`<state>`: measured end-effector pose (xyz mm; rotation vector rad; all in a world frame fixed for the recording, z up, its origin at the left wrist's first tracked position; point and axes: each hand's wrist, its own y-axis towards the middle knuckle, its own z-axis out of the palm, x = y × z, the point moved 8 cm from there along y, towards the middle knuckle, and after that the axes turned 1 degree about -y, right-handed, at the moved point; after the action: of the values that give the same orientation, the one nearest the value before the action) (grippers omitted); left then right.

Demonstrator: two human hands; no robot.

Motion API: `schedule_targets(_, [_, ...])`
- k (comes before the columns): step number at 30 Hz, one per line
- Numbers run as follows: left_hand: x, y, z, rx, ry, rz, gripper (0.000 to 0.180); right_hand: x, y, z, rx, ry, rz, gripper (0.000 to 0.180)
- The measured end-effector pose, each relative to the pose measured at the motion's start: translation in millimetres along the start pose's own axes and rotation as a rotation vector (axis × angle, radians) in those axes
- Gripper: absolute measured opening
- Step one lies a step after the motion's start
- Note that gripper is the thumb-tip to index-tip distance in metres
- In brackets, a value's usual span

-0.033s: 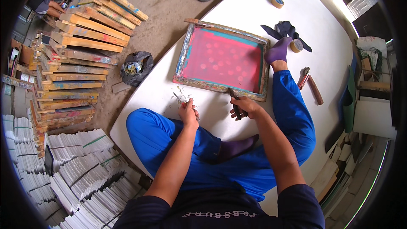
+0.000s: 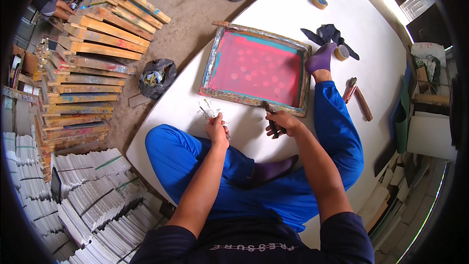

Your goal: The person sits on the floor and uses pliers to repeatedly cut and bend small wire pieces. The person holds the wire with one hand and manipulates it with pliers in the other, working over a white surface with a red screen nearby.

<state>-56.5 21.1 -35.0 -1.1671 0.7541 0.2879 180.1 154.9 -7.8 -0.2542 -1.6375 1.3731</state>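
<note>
My left hand (image 2: 217, 129) is closed round a slim metal tool (image 2: 202, 110) whose thin end points up and left. Small bent wire bits, like staples (image 2: 211, 113), lie scattered by that end. Closed on a dark pliers-like tool (image 2: 270, 112) is my right hand (image 2: 286, 123), just below the frame's near edge. A screen-printing frame (image 2: 256, 99) with a paint-smeared wooden border lies flat in front of both hands. Its mesh (image 2: 259, 68) is pink with a teal margin and pale round spots. My purple-socked foot (image 2: 321, 58) rests against its right side.
I sit on a large white board (image 2: 342, 127). A tape roll (image 2: 320, 3), another tape roll (image 2: 341, 53), dark cloth (image 2: 330, 34), red-handled pliers (image 2: 350, 90) and a wooden stick (image 2: 363, 103) lie on it. At left are stacked wooden frames (image 2: 88, 88), a black bag (image 2: 157, 78) and bundled white sheets (image 2: 93, 190).
</note>
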Motion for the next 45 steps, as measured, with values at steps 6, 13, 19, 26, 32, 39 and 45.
schedule_targets(6, [1.6, 7.8, 13.7, 0.033, -0.003, 0.0, 0.019, 29.0, -2.8, -15.8, -0.172, -0.344, 0.03, 0.04])
schedule_targets(13, [-0.6, 3.8, 18.5, -0.002, -0.005, 0.017, 0.023, 25.2, -2.4, -8.3, -0.546, -0.681, -0.26, 0.044])
schedule_targets(19, [0.6, 6.4, 21.9, 0.048, 0.009, 0.049, 0.025, 14.8, -7.4, -0.7, -0.694, -0.816, -0.302, 0.044])
schedule_targets(26, [26.9, -13.5, 43.0, 0.42, 0.222, -0.158, 0.033, -0.9, -16.8, 50.2, -0.435, -0.774, -0.372, 0.045])
schedule_targets(32, [24.7, -11.2, 31.9, 0.446, 0.189, -0.197, 0.023, -12.4, -2.9, 80.0, -0.183, -0.663, -0.371, 0.043])
schedule_targets(39, [-3.4, 4.4, -0.3, 0.041, 0.018, -0.019, 0.022, -27.4, 0.5, 75.9, -0.016, 0.029, -0.218, 0.043])
schedule_targets(45, [-13.6, 11.0, -14.8, -0.114, -0.105, 0.044, 0.024, -13.3, 5.9, 29.0, -0.165, 0.019, -0.175, 0.047])
